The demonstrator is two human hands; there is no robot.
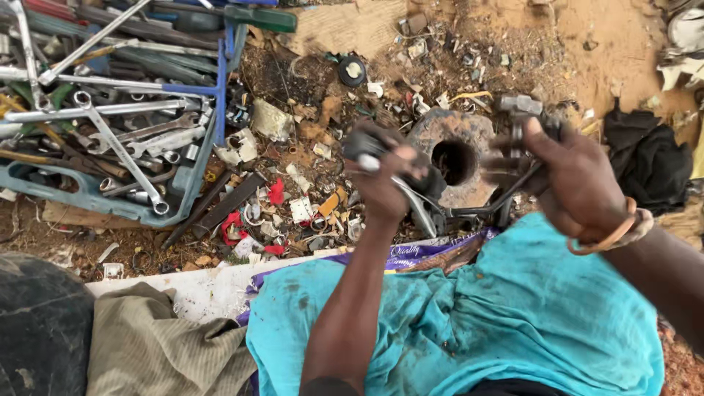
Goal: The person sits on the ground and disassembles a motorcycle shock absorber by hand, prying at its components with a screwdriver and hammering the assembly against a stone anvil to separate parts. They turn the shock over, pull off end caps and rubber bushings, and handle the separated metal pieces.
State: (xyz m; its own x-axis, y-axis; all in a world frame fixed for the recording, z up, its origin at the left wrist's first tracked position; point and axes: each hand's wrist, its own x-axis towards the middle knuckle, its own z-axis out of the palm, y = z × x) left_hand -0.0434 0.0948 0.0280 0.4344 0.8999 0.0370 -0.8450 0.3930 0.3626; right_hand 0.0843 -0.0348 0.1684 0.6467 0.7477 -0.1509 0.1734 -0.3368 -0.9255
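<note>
My left hand (385, 183) grips a black lever assembly (367, 147) with a silver lever blade (418, 205) pointing down toward my lap. My right hand (576, 180) holds a dark metal part with a grey bolt-like top (521, 106); a black rod or cable (484, 209) runs from it toward the lever. Both hands are blurred and raised above a rusty round metal disc with a centre hole (455, 158) lying on the dirt. A bracelet circles my right wrist (612, 231).
A blue tray (88, 194) full of spanners and wrenches (125, 147) lies at the left. Scraps, small parts and red bits litter the dirt (293, 198). A teal cloth (513, 315) covers my lap. Black cloth (649, 158) lies at the right, a dark tyre (40, 330) at bottom left.
</note>
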